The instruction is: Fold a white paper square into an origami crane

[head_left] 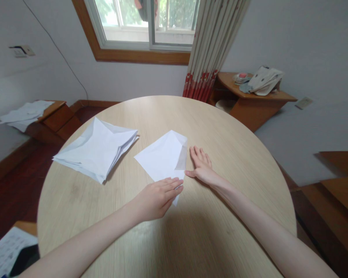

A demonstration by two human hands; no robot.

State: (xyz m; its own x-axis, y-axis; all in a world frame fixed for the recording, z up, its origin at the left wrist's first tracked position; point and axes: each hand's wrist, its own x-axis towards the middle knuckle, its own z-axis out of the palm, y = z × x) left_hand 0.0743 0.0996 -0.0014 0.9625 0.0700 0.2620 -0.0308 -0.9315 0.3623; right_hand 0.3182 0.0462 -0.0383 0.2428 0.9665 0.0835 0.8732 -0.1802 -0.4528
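Observation:
A white sheet of paper (159, 154) lies on the round wooden table (234, 154), with a folded flap along its right side. My left hand (162, 195) rests flat over the paper's lower part, fingers stretched out and pointing right; a corner of the sheet pokes out below the fingers. Just right of the sheet, my right hand (201, 164) lies on the tabletop with fingers spread, its thumb tip at the paper's right edge. To the left sits a stack of folded white papers (101, 148), their corners pointed.
A small wooden cabinet (58, 117) with papers on it stands at the left. Behind the table hang a curtain (211, 46) and a window (150, 23). A corner shelf (249, 100) holds a cloth bag (263, 80). Wooden furniture (336, 193) is at the right.

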